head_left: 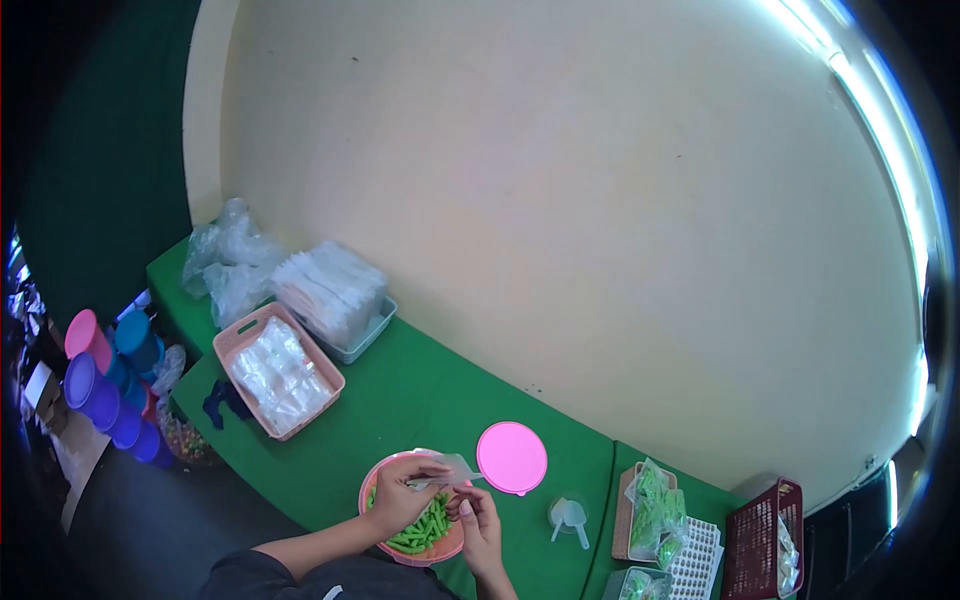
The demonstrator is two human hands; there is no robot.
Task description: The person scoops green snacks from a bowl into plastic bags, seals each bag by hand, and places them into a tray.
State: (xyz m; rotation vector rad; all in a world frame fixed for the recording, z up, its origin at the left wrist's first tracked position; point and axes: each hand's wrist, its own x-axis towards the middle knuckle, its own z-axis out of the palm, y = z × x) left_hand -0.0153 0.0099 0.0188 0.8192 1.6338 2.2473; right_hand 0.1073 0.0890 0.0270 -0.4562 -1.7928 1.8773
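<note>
A pink bowl [375, 482] of green snack sticks [425, 528] sits at the near edge of the green table [420, 400]. Over it, my left hand [400, 492] and my right hand [478, 520] together hold a small clear plastic bag [452, 468]. My left hand pinches the bag's left edge. My right hand is at its lower right, fingers curled, just above the sticks. A round pink lid [512, 457] lies flat just right of the bowl.
A pink basket [232, 350] of clear bags and a grey tray [372, 335] of stacked bags stand at the left. A small clear scoop [570, 516], trays of filled green packets [652, 500] and a dark red basket [762, 540] are at the right. Stacked coloured containers [105, 385] sit far left.
</note>
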